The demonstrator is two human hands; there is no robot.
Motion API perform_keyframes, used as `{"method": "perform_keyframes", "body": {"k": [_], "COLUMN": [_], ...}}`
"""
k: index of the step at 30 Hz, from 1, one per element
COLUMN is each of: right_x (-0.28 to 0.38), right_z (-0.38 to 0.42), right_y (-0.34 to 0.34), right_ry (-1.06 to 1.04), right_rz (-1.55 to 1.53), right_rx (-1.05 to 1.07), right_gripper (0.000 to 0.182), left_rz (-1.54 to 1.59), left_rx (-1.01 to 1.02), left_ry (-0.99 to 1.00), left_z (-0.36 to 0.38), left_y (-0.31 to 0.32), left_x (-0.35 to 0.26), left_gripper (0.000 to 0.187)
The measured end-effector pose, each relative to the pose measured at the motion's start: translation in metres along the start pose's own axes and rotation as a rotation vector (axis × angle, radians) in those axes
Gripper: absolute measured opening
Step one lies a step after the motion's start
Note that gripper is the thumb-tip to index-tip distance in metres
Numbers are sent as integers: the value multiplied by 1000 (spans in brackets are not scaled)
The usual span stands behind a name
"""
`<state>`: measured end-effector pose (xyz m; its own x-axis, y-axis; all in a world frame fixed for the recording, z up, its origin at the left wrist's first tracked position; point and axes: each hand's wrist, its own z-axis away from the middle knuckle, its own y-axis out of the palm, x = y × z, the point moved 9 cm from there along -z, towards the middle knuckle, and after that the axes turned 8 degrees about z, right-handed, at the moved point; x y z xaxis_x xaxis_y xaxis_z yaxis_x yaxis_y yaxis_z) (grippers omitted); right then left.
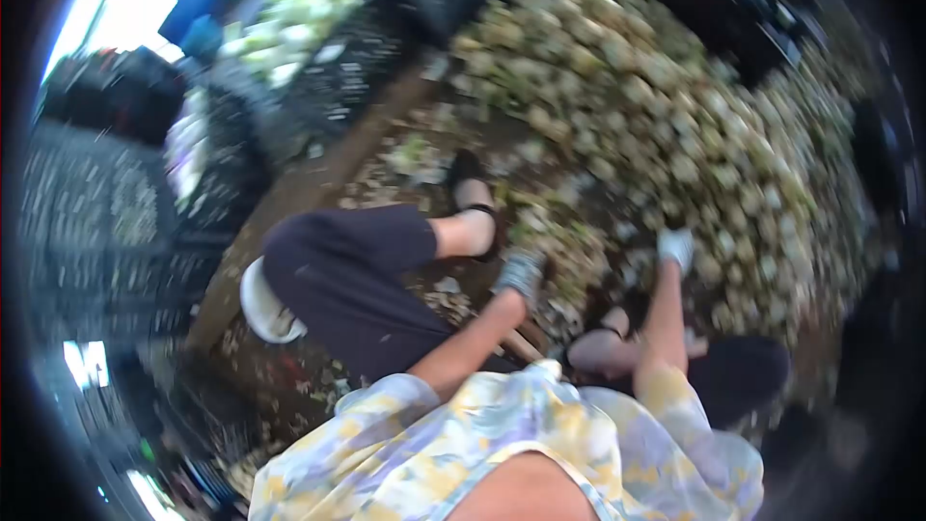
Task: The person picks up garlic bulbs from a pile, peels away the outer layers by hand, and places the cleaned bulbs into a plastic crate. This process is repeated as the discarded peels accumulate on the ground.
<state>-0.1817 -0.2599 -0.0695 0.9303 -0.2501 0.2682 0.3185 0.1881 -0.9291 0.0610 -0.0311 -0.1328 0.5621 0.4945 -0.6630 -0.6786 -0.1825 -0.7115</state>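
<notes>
My left hand [521, 273], in a grey glove, is between my feet above a scatter of pale peelings and leaves [569, 256]. Motion blur smears its fingers, and I cannot make out anything in them. My right hand [677, 247], in a white glove, reaches to the near edge of a large heap of pale, onion-like bulbs [627, 77]. Its fingertips meet the bulbs, but blur hides whether they grip one.
Dark plastic crates [352, 63] stand to the upper left, with white-and-green vegetables [299, 24] beyond them. More stacked crates [106, 222] line the left side. A white round object [268, 304] lies beside my left knee. Trimmings litter the brown floor.
</notes>
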Motion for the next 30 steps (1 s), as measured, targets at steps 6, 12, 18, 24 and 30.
{"method": "perform_keyframes", "body": {"k": [6, 12, 18, 24, 30], "right_x": [-29, 126, 176, 104, 111], "right_z": [-15, 118, 216, 193, 204], "right_y": [41, -13, -76, -85, -76], "right_ry": [-2, -723, -1030, -383, -327], "right_rz": [86, -249, -527, -1223, -1391], "right_rx": [68, 525, 626, 788, 688], "right_gripper": [42, 36, 49, 40, 18], "left_rz": [1208, 889, 1290, 2249, 1734], "left_rx": [125, -96, 430, 462, 209], "left_ry": [-701, -189, -109, -223, 8], "left_z": [29, -10, -6, 27, 40], "left_y": [-36, -48, -88, -101, -122], "left_x": [-45, -39, -85, -132, -156], "left_gripper": [27, 30, 42, 39, 37]}}
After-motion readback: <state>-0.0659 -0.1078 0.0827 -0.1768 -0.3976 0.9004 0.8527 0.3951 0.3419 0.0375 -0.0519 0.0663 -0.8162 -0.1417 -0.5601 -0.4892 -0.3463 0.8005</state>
